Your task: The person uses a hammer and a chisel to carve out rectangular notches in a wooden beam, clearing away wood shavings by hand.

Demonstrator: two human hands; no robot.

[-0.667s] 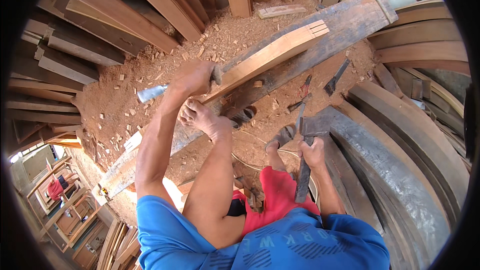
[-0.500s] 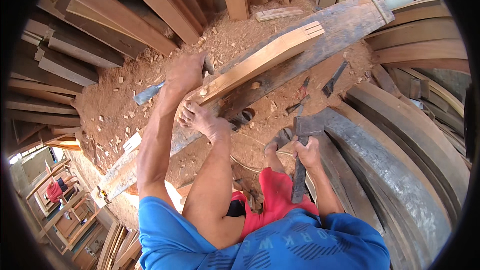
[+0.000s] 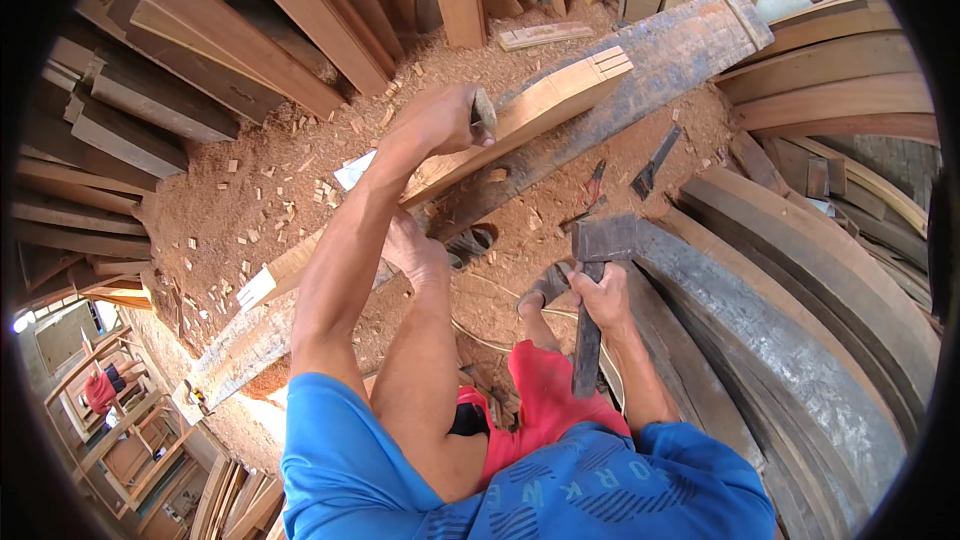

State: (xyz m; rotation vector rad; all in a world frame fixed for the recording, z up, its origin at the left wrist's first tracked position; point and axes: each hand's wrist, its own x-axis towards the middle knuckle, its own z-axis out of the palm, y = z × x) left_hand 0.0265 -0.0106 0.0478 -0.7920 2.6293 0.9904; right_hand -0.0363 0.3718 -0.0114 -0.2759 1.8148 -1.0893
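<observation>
My left hand is closed round the handle of a chisel, over the middle of a pale timber piece. The chisel's broad blade points out to the left behind my wrist. Three dark slots show at the timber's far end. Under the timber lies a worn plank. My bare foot rests against the timber below my left forearm, which hides part of it. In my right hand is a mallet, gripped by its dark handle with the head up, off to the right of the timber.
Wood chips and sawdust cover the ground. A dark metal tool and red-handled pliers lie right of the plank. Boards lean along the far side, and curved timbers are stacked at right. Another person is far left.
My left hand has moved right and away along the timber with the chisel, whose blade now shows less. The mallet stays in my right hand, nearly where it was. The view has shifted slightly.
</observation>
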